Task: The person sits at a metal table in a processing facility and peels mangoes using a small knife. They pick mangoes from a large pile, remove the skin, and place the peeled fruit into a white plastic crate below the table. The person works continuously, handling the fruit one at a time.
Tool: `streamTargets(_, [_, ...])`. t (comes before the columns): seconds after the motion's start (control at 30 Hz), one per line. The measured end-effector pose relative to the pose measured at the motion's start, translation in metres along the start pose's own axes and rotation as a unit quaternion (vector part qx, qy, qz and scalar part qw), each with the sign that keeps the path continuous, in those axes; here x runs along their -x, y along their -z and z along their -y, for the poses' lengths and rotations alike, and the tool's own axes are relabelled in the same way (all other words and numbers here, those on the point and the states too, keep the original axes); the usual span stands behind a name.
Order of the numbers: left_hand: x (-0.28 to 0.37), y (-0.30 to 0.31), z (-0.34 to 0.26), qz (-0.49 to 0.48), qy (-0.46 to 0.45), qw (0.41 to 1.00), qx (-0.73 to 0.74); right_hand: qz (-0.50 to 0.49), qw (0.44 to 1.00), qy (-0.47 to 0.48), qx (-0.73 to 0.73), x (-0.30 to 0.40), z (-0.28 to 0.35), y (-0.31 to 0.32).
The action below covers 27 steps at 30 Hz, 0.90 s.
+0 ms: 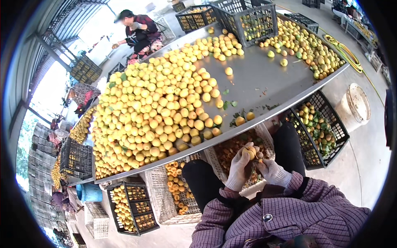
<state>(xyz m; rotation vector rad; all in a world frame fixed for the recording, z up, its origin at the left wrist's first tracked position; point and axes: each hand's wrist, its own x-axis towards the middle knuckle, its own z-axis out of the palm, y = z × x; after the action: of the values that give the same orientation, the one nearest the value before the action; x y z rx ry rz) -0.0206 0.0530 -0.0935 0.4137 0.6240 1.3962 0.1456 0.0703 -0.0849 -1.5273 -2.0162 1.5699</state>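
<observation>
My left hand, in a white knitted glove, holds a yellow apricot over my lap. Close against the fruit, my gloved right hand has its fingers bent together. Whether a small tool or a piece of fruit is pinched there is too small to tell. Beneath both hands, between my knees, stands a pale plastic crate with reddish-brown scraps or pits in it. A large heap of whole apricots covers the left part of the metal table before me.
A black crate of apricots and leaves stands right, beside a white bucket. Cut apricots lie in a pale crate at left, near another black crate. A black crate sits on the table; a person crouches beyond.
</observation>
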Motion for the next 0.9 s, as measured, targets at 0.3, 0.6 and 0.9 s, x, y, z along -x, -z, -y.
streamTargets(0.3, [0.006, -0.005, -0.018, 0.015, 0.019, 0.999, -0.047, 0.03, 0.995, 0.03, 0.088, 0.01, 0.029, 0.035])
streamTargets(0.6, [0.0, 0.014, 0.006, 0.004, 0.047, 0.997, 0.054, -0.035, 0.996, 0.053, 0.058, -0.006, 0.006, 0.01])
streamTargets(0.9, [-0.001, 0.008, 0.017, 0.006, 0.068, 0.985, 0.157, -0.083, 0.992, 0.017, 0.095, -0.005, 0.001, -0.009])
